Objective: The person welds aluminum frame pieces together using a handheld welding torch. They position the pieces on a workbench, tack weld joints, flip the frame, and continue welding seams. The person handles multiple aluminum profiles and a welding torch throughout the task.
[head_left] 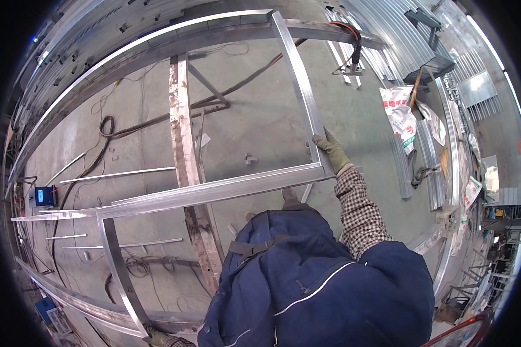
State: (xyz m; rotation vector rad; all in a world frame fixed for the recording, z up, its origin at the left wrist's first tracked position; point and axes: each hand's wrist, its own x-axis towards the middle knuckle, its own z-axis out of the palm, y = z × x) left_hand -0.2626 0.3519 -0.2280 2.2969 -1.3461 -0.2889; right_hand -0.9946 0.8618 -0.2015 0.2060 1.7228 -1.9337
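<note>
A large frame of shiny square metal tubing [231, 188] spans the view, resting on rusty steel beams. My right hand [333, 151], in a green-grey work glove, is closed around the frame's side tube near its right corner. At the lower left, my left hand [155, 335] wears a similar glove and is closed at the near end of another side tube [118, 272]; its fingers show only in part. From the right corner the other side tube [298, 81] runs away to a far corner. Whether all these tubes form one frame, I cannot tell.
A rusty beam [182, 121] stands under the frame. Dark cables [139, 131] and loose metal strips [118, 173] lie on the floor. At left sits a blue box with a lit display [44, 196]. White sacks [398, 113] and stacked metal profiles [382, 34] are at right.
</note>
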